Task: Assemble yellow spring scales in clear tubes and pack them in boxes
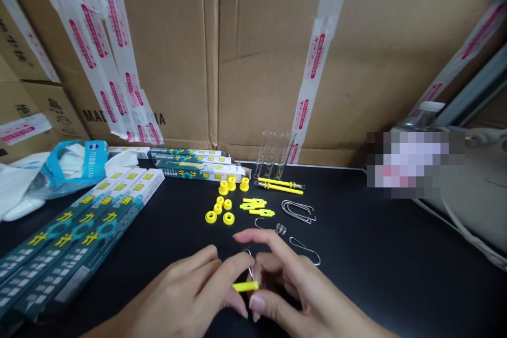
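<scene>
My left hand [186, 290] and my right hand [293, 285] meet low in the view over the black table top [356, 253]. A short yellow plastic rod [245, 286] lies between the left fingers, and a thin metal wire [250, 269] rises from its end. My right thumb and fingers curve close around the rod's right end, and they partly hide how it is held. Just beyond the hands lie a small metal coil spring [280, 228] and a bent wire hook [304, 251]. Several yellow plastic rings [224, 206] and flat yellow pieces [253, 206] sit farther off.
Yellow rods [279, 186] and wire clips [298, 212] lie on the table beside glass tubes [273, 154]. Teal-and-white boxes [75, 237] are stacked on the left, next to a plastic bag [67, 169]. Taped cardboard cartons [277, 63] form the back wall.
</scene>
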{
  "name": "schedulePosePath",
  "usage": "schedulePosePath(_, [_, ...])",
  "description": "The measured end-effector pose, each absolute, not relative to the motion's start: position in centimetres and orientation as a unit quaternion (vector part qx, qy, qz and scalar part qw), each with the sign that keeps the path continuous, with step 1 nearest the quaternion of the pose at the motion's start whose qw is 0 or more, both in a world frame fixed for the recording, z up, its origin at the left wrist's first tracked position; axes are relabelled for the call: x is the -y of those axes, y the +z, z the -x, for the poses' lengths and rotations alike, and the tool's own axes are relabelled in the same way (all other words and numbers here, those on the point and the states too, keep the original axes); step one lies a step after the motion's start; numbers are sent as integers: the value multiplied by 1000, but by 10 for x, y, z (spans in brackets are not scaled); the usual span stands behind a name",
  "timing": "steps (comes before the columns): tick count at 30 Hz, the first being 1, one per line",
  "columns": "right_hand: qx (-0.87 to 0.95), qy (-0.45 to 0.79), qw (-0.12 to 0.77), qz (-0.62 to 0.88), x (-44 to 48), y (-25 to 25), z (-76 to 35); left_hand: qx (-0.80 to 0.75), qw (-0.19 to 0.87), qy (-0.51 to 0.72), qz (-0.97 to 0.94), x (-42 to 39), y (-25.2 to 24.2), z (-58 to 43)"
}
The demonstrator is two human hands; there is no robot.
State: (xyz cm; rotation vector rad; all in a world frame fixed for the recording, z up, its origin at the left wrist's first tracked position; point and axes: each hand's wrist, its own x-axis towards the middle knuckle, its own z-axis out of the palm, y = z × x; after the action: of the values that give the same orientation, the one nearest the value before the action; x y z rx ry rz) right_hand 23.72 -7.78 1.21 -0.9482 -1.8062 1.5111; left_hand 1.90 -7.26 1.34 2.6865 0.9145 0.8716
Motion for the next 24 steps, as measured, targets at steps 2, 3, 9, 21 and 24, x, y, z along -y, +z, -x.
schedulePosePath(2, [711,531,284,363,80,12,-240,-321,120,296,-892,72,10,-17])
schedulePosePath(3, [720,518,282,365,80,13,-240,-327,137,297,-887,72,9,-16])
schedulePosePath(9, [679,526,353,370,79,15,-239,-326,152,275,-892,71,7,-9])
schedulePosePath(21, [824,291,346,343,76,14,-240,-358,242,266,-862,64,10,-25])
schedulePosePath(24, [841,234,358,332,74,16,-240,-393,325,272,-816,67,-1,-23])
